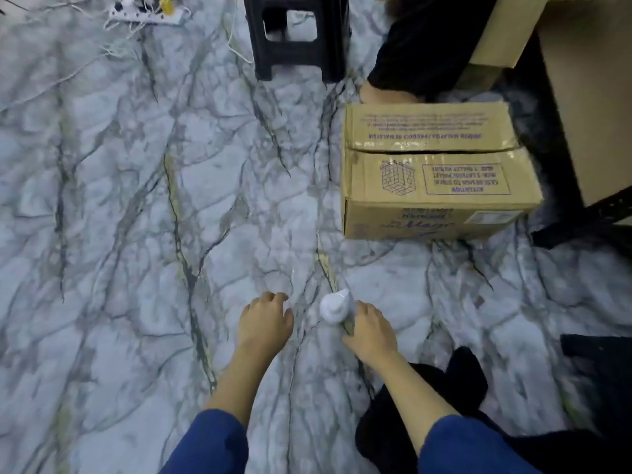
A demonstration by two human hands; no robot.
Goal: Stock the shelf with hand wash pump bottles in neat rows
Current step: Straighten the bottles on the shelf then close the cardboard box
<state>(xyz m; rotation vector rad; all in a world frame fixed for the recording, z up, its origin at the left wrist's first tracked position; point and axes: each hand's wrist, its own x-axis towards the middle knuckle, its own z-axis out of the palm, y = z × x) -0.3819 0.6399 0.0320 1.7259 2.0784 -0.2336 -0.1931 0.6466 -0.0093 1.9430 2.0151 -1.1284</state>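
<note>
My right hand (371, 331) grips a hand wash pump bottle (334, 307) over the marble floor; only its white pump head shows, the body is hidden under my fingers. My left hand (265, 319) hangs beside it to the left with loosely curled fingers and holds nothing. A taped cardboard carton (434, 172) with purple print sits on the floor ahead and to the right of both hands. The black frame of a shelf (561, 200) stands at the right edge.
A black plastic stool (297, 35) stands at the top centre. Another person's dark-clad leg and bare foot (386, 92) are behind the carton. More cardboard boxes (506, 32) lie top right. A power strip with cables (147, 13) lies top left.
</note>
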